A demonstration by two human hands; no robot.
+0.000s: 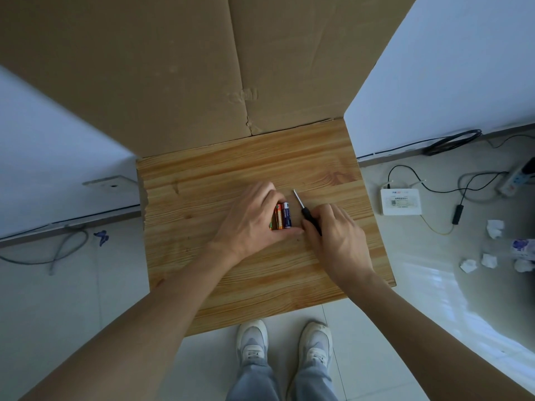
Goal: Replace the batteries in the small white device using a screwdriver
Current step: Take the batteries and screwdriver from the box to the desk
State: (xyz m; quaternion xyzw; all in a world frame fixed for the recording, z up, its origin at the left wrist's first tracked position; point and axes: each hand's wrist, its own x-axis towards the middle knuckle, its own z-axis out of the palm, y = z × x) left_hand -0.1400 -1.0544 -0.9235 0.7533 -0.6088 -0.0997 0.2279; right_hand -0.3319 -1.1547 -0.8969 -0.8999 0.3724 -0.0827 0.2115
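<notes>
On the wooden tabletop the person's left hand is curled around a small cluster of batteries, fingers over the far end and thumb along the near end, so that the cells lie side by side between them; an orange one and a blue-and-white one show clearly, and a sliver of green suggests another beneath the palm. The right hand is closed on the black handle of the screwdriver, whose thin metal shaft points away from the person, its tip resting on or just above the wood, just beside the batteries. The small white device itself cannot be made out on the table; it may be hidden under the left hand (the white box with cables on the floor to the right looks like a router, not the task's thing). The batteries are likely rigid, smooth and dense for their size, and being round they would roll freely on the flat wood, so gathering them from both ends or pinching one across its middle seems the safer hold. The screwdriver looks light and stiff, its slim shaft best left alone and its thicker handle taken near the top for fine turning. A small plastic device would probably be light and inclined to slide, so it would want steadying by its edges with the free hand.
</notes>
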